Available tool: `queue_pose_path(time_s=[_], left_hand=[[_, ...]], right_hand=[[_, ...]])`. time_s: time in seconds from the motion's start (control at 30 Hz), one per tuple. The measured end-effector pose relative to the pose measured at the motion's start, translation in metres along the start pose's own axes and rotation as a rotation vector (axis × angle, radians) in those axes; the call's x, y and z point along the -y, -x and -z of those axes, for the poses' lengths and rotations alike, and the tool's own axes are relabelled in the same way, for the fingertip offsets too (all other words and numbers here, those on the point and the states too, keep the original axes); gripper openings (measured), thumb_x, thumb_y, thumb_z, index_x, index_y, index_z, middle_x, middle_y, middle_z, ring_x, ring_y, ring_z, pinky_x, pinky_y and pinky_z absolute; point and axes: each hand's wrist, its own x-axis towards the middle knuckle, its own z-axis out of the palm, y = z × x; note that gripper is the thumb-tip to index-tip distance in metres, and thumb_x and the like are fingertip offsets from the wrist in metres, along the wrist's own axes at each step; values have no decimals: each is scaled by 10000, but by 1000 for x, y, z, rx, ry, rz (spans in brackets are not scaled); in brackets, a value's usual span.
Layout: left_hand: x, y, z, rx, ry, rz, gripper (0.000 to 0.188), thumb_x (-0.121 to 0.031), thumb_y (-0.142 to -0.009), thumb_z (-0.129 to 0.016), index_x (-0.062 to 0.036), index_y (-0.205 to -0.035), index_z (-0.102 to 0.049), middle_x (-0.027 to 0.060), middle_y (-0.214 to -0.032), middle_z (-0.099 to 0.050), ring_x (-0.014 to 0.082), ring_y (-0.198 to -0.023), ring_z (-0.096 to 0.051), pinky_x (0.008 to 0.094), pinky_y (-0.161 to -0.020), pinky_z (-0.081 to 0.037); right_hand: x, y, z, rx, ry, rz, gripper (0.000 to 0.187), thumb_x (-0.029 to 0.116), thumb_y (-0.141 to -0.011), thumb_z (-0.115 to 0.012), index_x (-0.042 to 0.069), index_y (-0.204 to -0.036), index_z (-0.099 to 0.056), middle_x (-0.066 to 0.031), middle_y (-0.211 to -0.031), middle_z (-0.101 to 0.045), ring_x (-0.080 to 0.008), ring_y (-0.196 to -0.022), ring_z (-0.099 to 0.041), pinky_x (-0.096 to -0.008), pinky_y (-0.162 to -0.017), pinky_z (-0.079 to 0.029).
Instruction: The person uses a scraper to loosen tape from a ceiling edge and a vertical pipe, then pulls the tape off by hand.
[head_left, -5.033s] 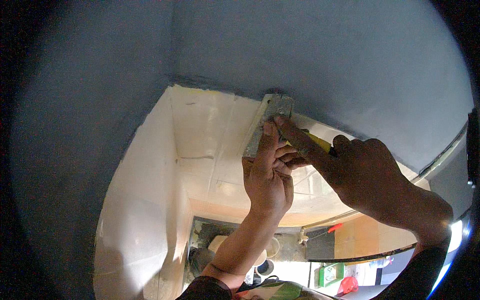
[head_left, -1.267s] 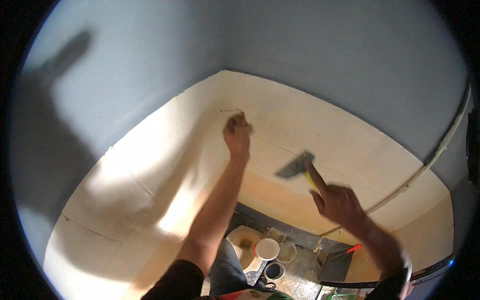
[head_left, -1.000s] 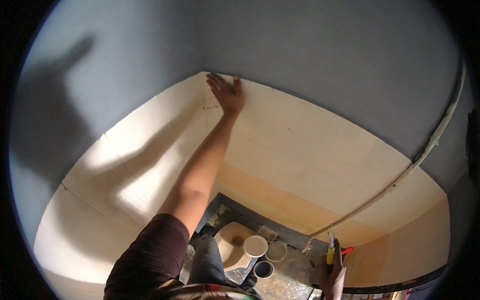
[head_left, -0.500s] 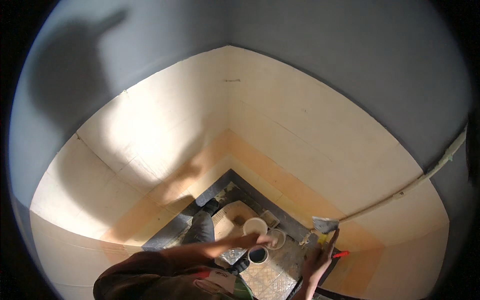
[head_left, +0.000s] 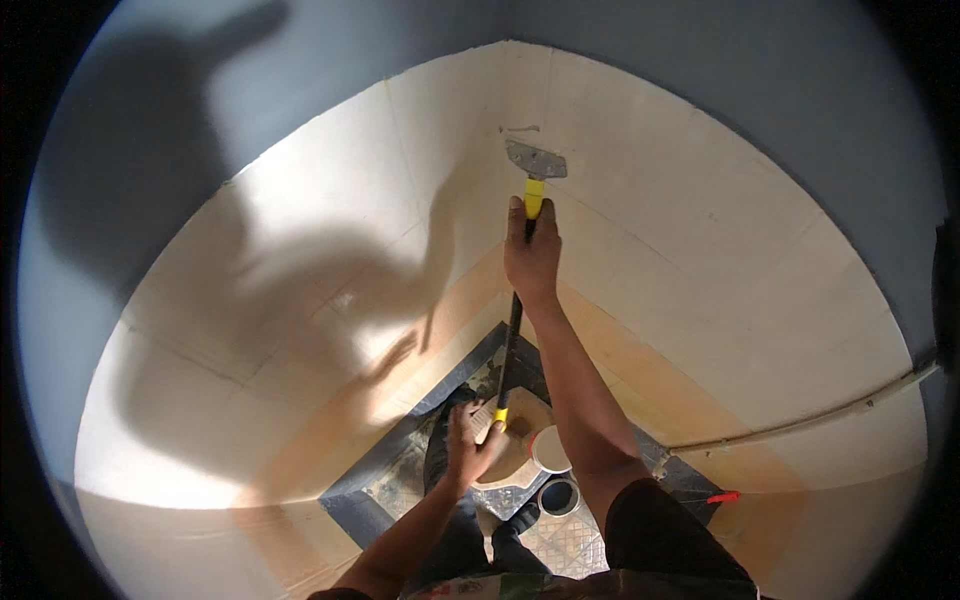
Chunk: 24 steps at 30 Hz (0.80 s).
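A long-handled scraper (head_left: 515, 335) with a black shaft, yellow ends and a wide grey metal blade reaches up toward the wall corner. My right hand (head_left: 533, 262) is closed around the shaft just below the blade's yellow neck, arm stretched forward. The blade (head_left: 536, 159) is at the beige wall, right of the corner and just under a small dark mark (head_left: 520, 128); whether it touches, I cannot tell. Lower down, my left hand (head_left: 472, 447) grips the yellow bottom end of the shaft, its fingers partly hidden.
Below my hands stand a white-topped tub (head_left: 552, 450) and a bucket with dark contents (head_left: 558, 497). A squat toilet pan (head_left: 497, 468) lies near my feet. A pipe (head_left: 800, 415) runs along the right wall, above a red-handled object (head_left: 722, 497). Dark skirting edges the floor.
My right hand has gone from the lower right up to the corner, carrying the scraper blade. My left hand has shifted from above the buckets leftward, onto the shaft's lower end.
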Motion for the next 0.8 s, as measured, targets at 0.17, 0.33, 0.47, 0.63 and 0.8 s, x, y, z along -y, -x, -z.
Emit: queue_pose_path(time_s=[0.17, 0.33, 0.47, 0.63, 0.8], left_hand=[[100, -14, 6, 217, 150, 165, 308, -230, -1018, -652, -21, -1230, -572, 135, -920, -695, 295, -795, -703, 392, -721, -553], [154, -25, 2, 159, 533, 540, 280, -281, -1069, -571, -6, -1065, -623, 24, -773, -601, 118, -695, -578, 299, -638, -474], [194, -34, 12, 124, 429, 462, 266, -242, -1051, -595, 0, -946, -628, 1, -719, -551, 80, -683, -483, 275, -617, -418], [208, -49, 16, 21, 240, 381, 261, -228, -1019, -634, -12, -873, -626, 16, -671, -528, 86, -641, -472, 293, -569, -399], [175, -105, 17, 0, 316, 318, 354, -332, -999, -662, -12, -857, -614, 16, -668, -520, 102, -632, -464, 308, -555, -388]], right_hand=[[-105, -24, -73, -11, -33, -101, 368, 423, -1085, -507, 86, -948, -456, -14, -658, -466, -111, -456, -466, -294, -377, -403], [-128, -37, -94, -44, -67, -275, 338, 420, -1093, -492, 105, -977, -450, 22, -618, -418, -85, -451, -408, -275, -384, -376], [-123, -32, -100, -36, -313, -304, 352, 441, -1106, -448, 112, -981, -449, 33, -602, -387, -74, -452, -377, -270, -385, -330], [-110, -31, -100, -31, -558, -393, 379, 477, -1110, -410, 122, -984, -449, 33, -590, -371, -68, -443, -354, -261, -389, -293], [-66, -57, -98, -20, -533, -213, 374, 477, -1108, -421, 135, -958, -444, 37, -569, -351, -57, -426, -327, -258, -385, -297]])
